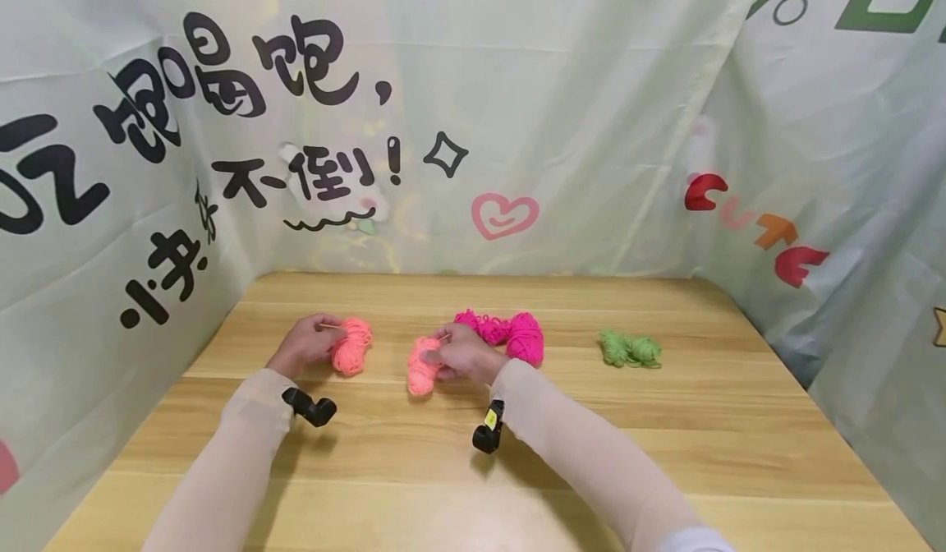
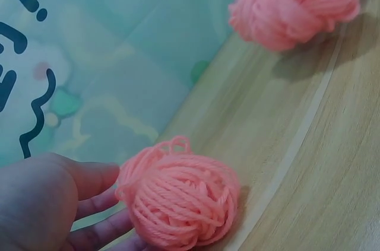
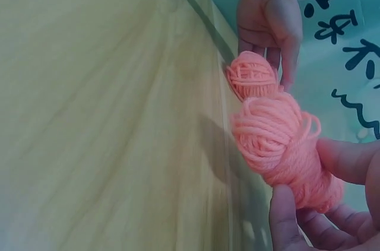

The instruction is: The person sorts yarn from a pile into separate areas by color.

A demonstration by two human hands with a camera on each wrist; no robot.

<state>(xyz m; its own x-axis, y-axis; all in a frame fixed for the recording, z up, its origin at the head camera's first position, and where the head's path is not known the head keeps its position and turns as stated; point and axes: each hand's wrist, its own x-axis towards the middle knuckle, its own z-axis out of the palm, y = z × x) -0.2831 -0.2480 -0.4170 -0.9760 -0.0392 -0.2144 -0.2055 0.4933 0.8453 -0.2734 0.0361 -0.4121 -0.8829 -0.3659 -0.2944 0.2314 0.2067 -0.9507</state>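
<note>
Two coral-pink yarn skeins are at my hands. The left skein [image 1: 353, 347] lies on the wooden table. My left hand [image 1: 305, 347] is at its left side, with thumb tip and fairly straight fingers touching the yarn, as the left wrist view shows. The other coral skein [image 3: 291, 150] is held by my right hand [image 1: 473, 353], thumb on one side and fingers on the other. In the left wrist view this held skein [image 2: 297, 5] appears just above the tabletop, with a shadow under it. My right hand partly hides the magenta yarn [image 1: 525, 340] behind it.
Green yarn [image 1: 628, 348] lies on the right part of the wooden table [image 1: 414, 453]. Printed cloth curtains [image 1: 591, 141] rise along the table's back and sides. A small black camera mount [image 1: 310, 408] is on my left wrist, another [image 1: 488, 429] on my right.
</note>
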